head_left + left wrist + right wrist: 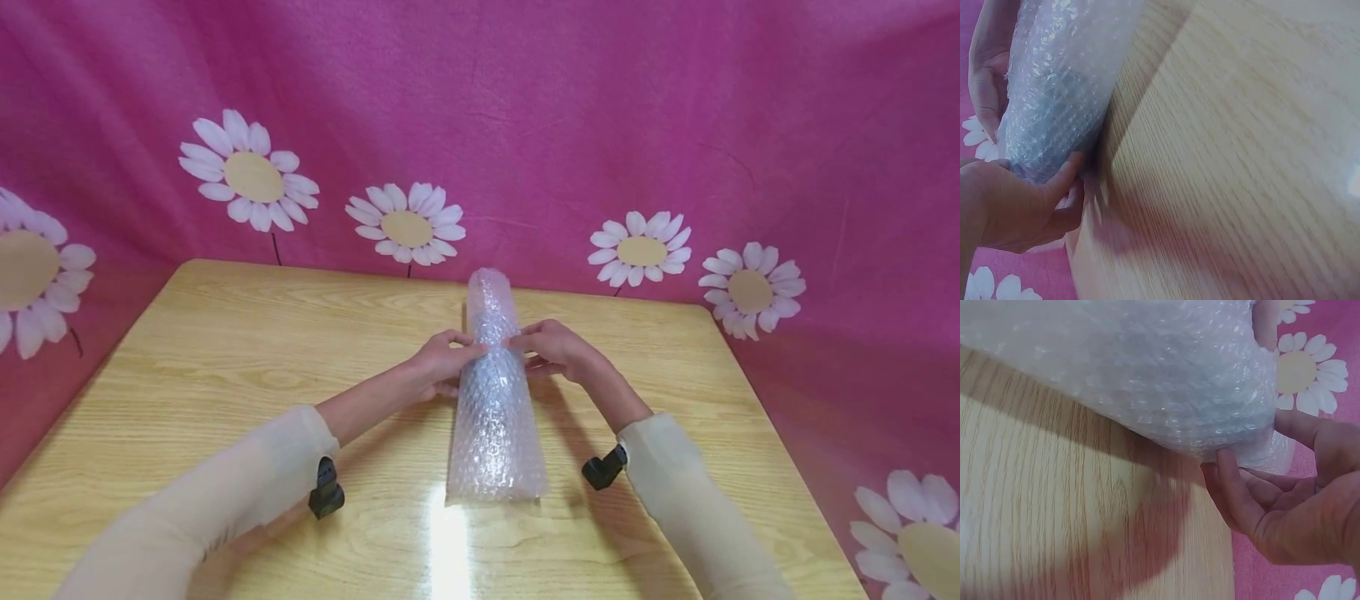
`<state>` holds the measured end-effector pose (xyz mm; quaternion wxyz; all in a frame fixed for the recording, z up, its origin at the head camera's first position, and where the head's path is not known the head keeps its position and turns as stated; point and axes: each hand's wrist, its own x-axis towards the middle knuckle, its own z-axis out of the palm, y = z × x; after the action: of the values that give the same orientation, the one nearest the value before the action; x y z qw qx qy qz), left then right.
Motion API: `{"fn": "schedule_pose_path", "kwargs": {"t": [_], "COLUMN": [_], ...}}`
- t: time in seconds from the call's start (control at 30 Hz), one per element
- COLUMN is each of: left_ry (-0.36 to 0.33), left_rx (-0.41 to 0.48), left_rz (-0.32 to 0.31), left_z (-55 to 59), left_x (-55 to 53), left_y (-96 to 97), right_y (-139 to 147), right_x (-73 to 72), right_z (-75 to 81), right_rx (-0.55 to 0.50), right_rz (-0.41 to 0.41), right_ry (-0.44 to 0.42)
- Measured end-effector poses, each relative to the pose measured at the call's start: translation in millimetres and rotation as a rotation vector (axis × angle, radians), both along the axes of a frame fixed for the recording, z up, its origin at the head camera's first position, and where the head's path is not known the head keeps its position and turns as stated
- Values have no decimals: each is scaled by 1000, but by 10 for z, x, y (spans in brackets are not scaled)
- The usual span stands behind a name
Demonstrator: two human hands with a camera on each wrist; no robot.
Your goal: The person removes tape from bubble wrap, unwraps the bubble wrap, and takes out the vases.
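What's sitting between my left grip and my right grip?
In the head view, the bubble-wrap bundle lies between your left grip and right grip.

Head view is bright; white glare (448, 546) marks the near tabletop (262, 333), highlights speckle the bubble wrap (497, 429). Both wrist views are dimmer, hazy and soft in detail, with reddish shadows (1147, 556) across the tabletop.

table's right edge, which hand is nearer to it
Right. The right hand holds the bubble wrap on the side facing the right edge; the left hand holds the opposite side, farther away.
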<state>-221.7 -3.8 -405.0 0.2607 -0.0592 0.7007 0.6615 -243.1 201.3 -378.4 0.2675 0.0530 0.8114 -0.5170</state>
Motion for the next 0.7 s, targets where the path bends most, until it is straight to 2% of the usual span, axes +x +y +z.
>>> {"fn": "schedule_pose_path", "kwargs": {"t": [0.2,0.5,0.6,0.7], "left_ry": [-21,-1,39,124], "left_rx": [-24,-36,-81,-148], "left_rz": [-19,-111,-135,-157], "left_z": [-12,7,5,-14], "left_x": [-31,-22,-11,-4], "left_y": [-14,-109,-139,-159], "right_y": [2,-22,-23,-21], "right_x": [-14,4,-7,-10], "right_z": [-32,-28,-36,-38], "right_rx": [13,23,29,38], "right_rz": [0,-5,-4,-5], "right_ry": [13,23,22,19]}}
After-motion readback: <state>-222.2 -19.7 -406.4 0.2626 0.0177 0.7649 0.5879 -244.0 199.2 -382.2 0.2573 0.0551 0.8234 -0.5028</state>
